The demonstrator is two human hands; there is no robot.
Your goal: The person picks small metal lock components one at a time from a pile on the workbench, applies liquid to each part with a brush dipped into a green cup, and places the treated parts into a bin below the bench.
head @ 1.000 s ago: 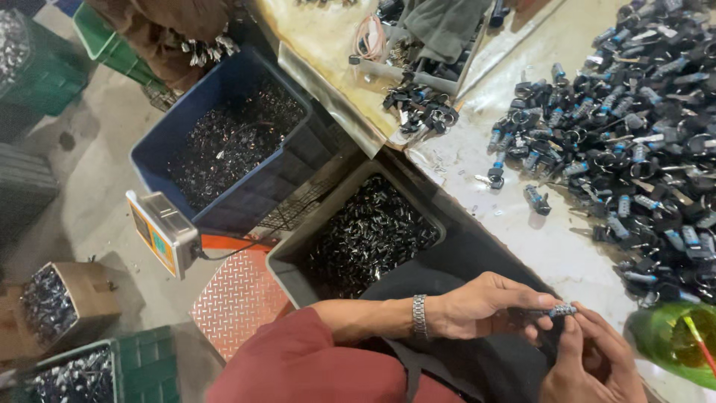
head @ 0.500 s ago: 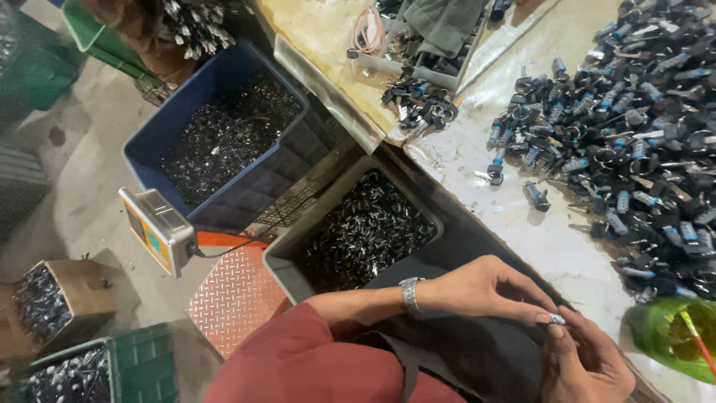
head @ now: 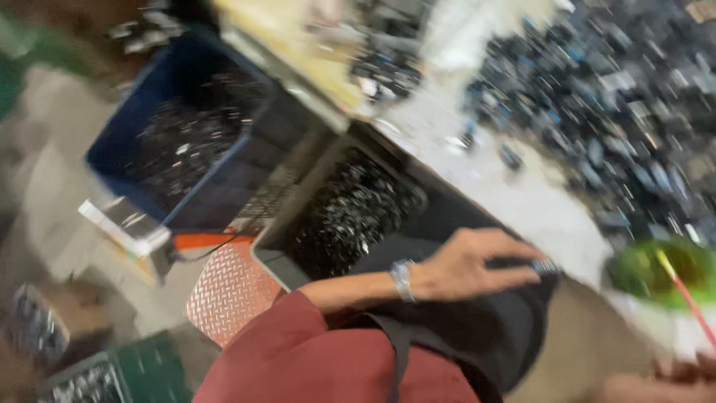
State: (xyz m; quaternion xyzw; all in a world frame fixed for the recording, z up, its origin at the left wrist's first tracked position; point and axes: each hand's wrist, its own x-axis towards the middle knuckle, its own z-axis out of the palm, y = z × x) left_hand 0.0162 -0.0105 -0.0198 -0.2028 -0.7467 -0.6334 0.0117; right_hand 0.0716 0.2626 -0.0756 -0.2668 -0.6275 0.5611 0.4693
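The view is blurred by motion. My left hand (head: 466, 266), with a watch on its wrist and a dark red sleeve behind it, reaches right over a black cloth on my lap. Its fingertips pinch a small metal part (head: 545, 266). Only a sliver of my right hand (head: 664, 377) shows at the bottom right edge, apart from the left hand, and its fingers cannot be made out. Just left of my left arm stands a grey bin (head: 277, 257) full of dark metal parts.
A heap of dark and blue parts (head: 619, 112) covers the white table at the upper right. A green bowl (head: 645, 272) with a red stick sits near the right edge. On the floor are a blue crate (head: 216, 190) of parts, an orange tread plate (head: 231, 291) and a green crate (head: 142, 366).
My hands have come apart: the right hand dropped to the bottom edge while the left keeps the small part. The camera swung and the picture blurred.
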